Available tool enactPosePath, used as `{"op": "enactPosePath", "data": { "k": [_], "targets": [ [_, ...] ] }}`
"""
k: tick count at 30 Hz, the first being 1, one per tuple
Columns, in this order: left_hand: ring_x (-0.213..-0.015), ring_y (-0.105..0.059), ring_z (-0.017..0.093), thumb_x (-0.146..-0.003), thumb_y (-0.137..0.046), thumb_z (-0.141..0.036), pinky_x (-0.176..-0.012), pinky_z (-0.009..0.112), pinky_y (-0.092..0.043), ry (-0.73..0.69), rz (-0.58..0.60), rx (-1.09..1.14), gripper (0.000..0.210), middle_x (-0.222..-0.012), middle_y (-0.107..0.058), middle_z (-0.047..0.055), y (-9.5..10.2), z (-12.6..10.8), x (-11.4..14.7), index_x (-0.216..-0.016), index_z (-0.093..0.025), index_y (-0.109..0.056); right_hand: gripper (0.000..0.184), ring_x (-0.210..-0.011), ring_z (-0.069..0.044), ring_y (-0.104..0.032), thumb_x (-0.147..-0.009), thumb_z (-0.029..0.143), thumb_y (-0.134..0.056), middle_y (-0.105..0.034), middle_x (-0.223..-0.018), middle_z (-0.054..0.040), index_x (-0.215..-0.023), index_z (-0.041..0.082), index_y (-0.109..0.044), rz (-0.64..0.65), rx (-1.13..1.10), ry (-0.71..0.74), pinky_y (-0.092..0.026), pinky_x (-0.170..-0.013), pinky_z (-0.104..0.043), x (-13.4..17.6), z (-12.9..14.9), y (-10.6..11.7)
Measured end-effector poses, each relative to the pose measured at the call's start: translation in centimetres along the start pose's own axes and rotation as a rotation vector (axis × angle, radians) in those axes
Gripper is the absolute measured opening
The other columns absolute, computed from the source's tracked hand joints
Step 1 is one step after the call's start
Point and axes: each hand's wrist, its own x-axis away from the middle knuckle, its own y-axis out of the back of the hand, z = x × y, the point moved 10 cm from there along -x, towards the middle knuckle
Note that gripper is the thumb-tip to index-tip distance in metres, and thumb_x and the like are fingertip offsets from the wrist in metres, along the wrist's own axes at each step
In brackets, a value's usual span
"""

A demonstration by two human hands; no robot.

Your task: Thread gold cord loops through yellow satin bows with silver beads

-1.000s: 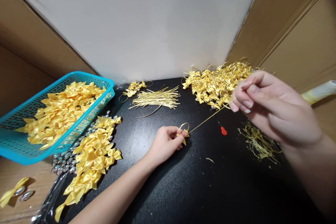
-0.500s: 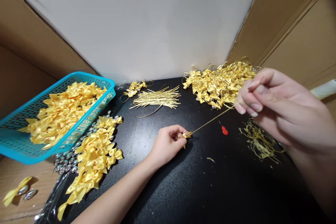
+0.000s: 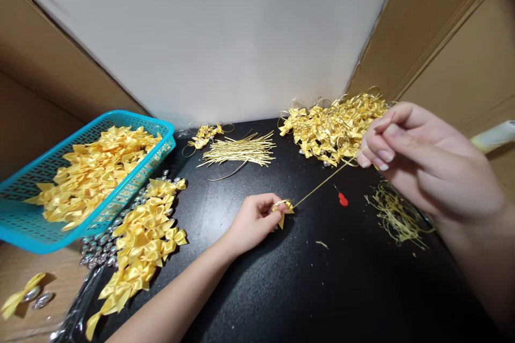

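My left hand (image 3: 257,222) rests low over the black table, its fingertips closed on a small yellow ribbon bow (image 3: 286,209). From that bow a thin gold cord (image 3: 324,183) runs taut up to the right. Its other end is pinched in my right hand (image 3: 422,161), raised above the table at the right. The fingers hide the cord's end and part of the bow. Below the cord lies a red needle threader-like piece (image 3: 343,199) with a thin wire tip. Cut gold cords (image 3: 239,150) lie in a bundle beyond my left hand.
A blue basket (image 3: 134,190) of yellow bows stands at the left. Beside it are loose bows (image 3: 140,249) and silver beads (image 3: 98,249). Corded bows (image 3: 333,128) pile at the back right, near tangled cord scraps (image 3: 396,214). Cardboard (image 3: 450,37) and a white wall (image 3: 241,37) enclose the table.
The bow in my left hand has turned so more of its ribbon shows. The cord stays stretched between both hands, which have barely moved. The whole view has shifted slightly.
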Motion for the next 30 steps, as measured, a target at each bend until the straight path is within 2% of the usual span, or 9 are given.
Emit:
{"op": "enactPosePath", "data": {
  "k": [12, 17, 24, 27, 30],
  "targets": [
    [-0.048, -0.05, 0.008, -0.078, -0.06, -0.034, -0.049, 0.018, -0.039, 0.054, -0.018, -0.155, 0.022, -0.057, -0.059, 0.0, 0.3, 0.5, -0.1, -0.071, -0.014, -0.067, 0.013, -0.051, -0.01, -0.041, -0.078, 0.026, -0.072, -0.044, -0.054, 0.0039, -0.075, 0.023, -0.061, -0.012, -0.021, 0.001, -0.042, -0.053, -0.028, 0.0, 0.3, 0.1],
    [-0.049, -0.051, 0.009, -0.079, -0.059, -0.036, -0.048, 0.02, -0.039, 0.094, -0.005, -0.193, 0.025, -0.058, -0.06, 0.002, 0.4, 1.2, -0.2, -0.078, -0.013, -0.069, 0.014, -0.051, -0.009, -0.04, -0.076, 0.025, -0.075, -0.045, -0.054, 0.004, -0.074, 0.022, -0.061, -0.011, -0.062, 0.008, -0.043, -0.053, -0.027, 0.0, 0.4, 0.0],
    [-0.045, -0.05, 0.008, -0.074, -0.061, -0.037, -0.046, 0.02, -0.04, 0.162, 0.006, -0.128, 0.025, -0.055, -0.056, -0.001, 0.5, 0.9, -0.5, -0.076, -0.012, -0.066, 0.013, -0.052, -0.009, -0.042, -0.077, 0.024, -0.075, -0.045, -0.054, 0.0041, -0.076, 0.022, -0.062, 0.008, -0.117, 0.033, -0.044, -0.053, -0.025, -0.1, 0.2, 0.3],
    [-0.041, -0.047, 0.007, -0.074, -0.06, -0.036, -0.043, 0.02, -0.038, 0.199, 0.035, -0.056, 0.024, -0.056, -0.055, -0.004, 0.5, 0.8, -0.6, -0.085, -0.014, -0.063, 0.011, -0.053, -0.009, -0.043, -0.079, 0.025, -0.072, -0.046, -0.056, 0.0042, -0.079, 0.022, -0.062, 0.043, -0.125, 0.023, -0.045, -0.055, -0.026, -0.2, -0.2, -0.1],
    [-0.038, -0.042, 0.007, -0.077, -0.06, -0.04, -0.04, 0.021, -0.035, 0.197, 0.026, -0.097, 0.033, -0.054, -0.052, -0.006, 1.1, 0.7, -0.6, -0.097, -0.015, -0.06, 0.01, -0.054, -0.011, -0.046, -0.081, 0.028, -0.07, -0.047, -0.057, 0.0038, -0.081, 0.023, -0.061, 0.093, -0.098, -0.004, -0.045, -0.054, -0.028, -0.1, -0.7, -0.9]
  ]
}}
